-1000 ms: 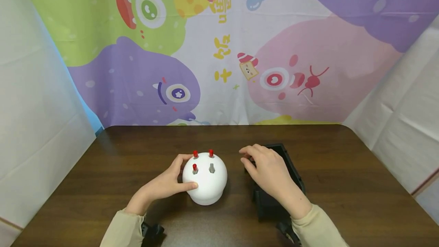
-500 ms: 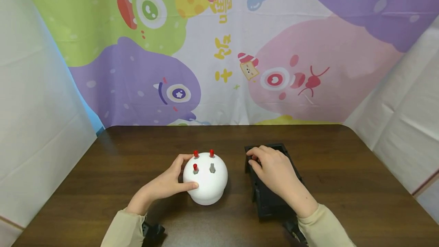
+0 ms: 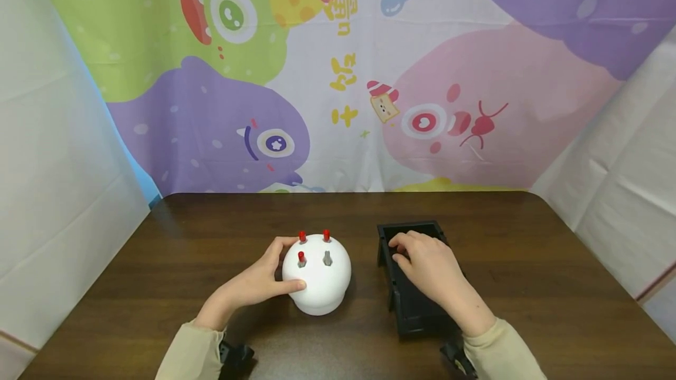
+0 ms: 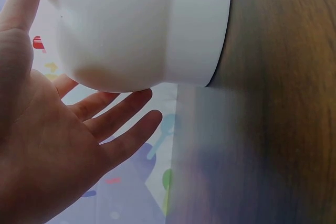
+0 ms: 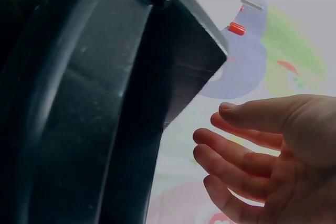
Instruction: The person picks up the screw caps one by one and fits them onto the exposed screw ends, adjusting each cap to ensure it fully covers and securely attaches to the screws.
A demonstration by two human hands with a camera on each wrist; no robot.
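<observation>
A white dome (image 3: 315,286) stands on the table, left of the black tray. Short toggle levers stick up from its top: three wear red caps (image 3: 301,256), and one is bare grey metal (image 3: 327,258). My left hand (image 3: 250,280) holds the dome from the left, thumb across its front and fingers around the far side. In the left wrist view, the fingertips (image 4: 143,97) meet its curved wall. My right hand (image 3: 430,265) hovers over the black tray (image 3: 414,318) with loosely bent fingers. Nothing shows between its fingers in the right wrist view.
A brown wooden table (image 3: 158,274) carries everything. Behind it hangs a cartoon-printed curtain (image 3: 338,151), with white cloth (image 3: 623,192) on both sides. The tray's raised rim (image 3: 384,251) runs beside my right hand.
My right hand has shifted right and a little nearer to me, from the tray's left edge to above its inside. The left hand and the dome have stayed put.
</observation>
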